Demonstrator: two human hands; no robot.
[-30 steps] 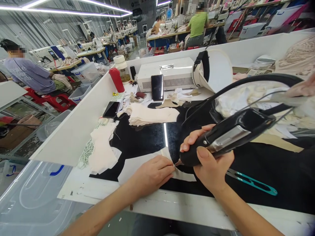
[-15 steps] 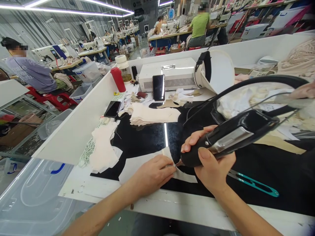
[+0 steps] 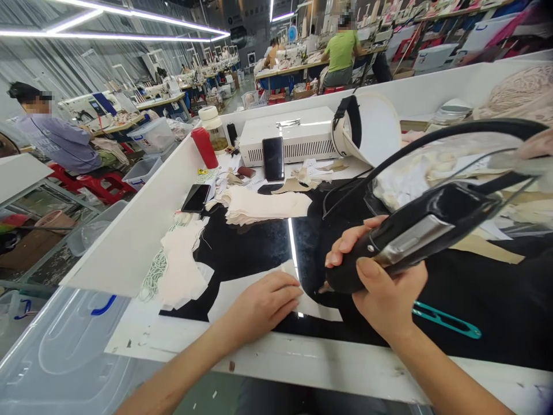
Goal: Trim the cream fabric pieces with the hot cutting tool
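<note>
My left hand (image 3: 265,300) lies palm down on a pale, curved fabric piece (image 3: 227,291), its fingers extended over the piece's right part. The thumb is mostly hidden. My right hand (image 3: 391,300) wraps around a black corded hand tool (image 3: 415,230) with a silver lever along its side. Its small metal tip (image 3: 324,288) points toward the fabric, a little right of my left fingers and apart from them. Beside my right wrist lies a pair of teal thread snips (image 3: 451,320), partly covered by the hand. Black sheeting (image 3: 254,248) is under the fabric.
Stacked pale fabric pieces (image 3: 268,206) lie behind my left hand, with more pieces (image 3: 184,265) at left. Two phones (image 3: 273,158), a red cup (image 3: 204,148), a white vented box (image 3: 289,135) and a lampshade-like cone (image 3: 380,124) stand farther back. The tool's cable (image 3: 453,129) arches right.
The tool in my right hand has drawn slightly right, and its tip has come away from my left fingertips and the fabric edge. My left hand stays on the fabric. The view has shifted slightly.
</note>
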